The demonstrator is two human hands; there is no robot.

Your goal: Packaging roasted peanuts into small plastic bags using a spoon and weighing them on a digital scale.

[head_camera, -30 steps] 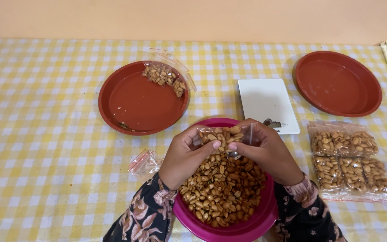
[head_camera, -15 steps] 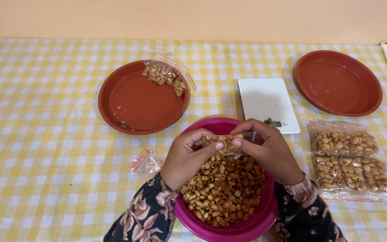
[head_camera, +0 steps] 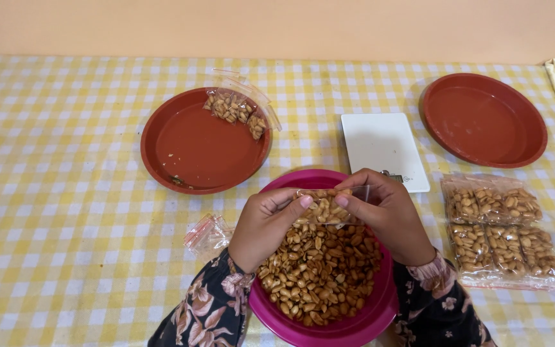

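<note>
A tabletop (head_camera: 65, 212) covered with a yellow-and-white checked cloth is seen from above, with a plain peach wall behind it. Near the front edge a magenta bowl (head_camera: 348, 324) heaped with roasted peanuts (head_camera: 319, 273) is placed. Directly above the bowl a small clear plastic bag (head_camera: 325, 207), partly filled with peanuts, is held between both hands. The left hand (head_camera: 266, 225) is closed on the bag's left side, its fingers (head_camera: 303, 202) pinching the plastic; the right hand (head_camera: 390, 215) grips the right side, its fingers (head_camera: 343, 200) likewise pinched on the bag. Dark floral sleeves are worn on both arms.

Just left of the bowl a few empty clear bags (head_camera: 208, 232) are lying. Behind it, to the left, a red-brown plate (head_camera: 187, 148) carrying a filled peanut bag (head_camera: 236, 109) at its far rim is set. A white digital scale (head_camera: 383, 149) is placed behind the bowl, and a second red-brown plate (head_camera: 483, 119), bare, further right. Sealed peanut packets (head_camera: 499, 228) are laid right of the bowl.
</note>
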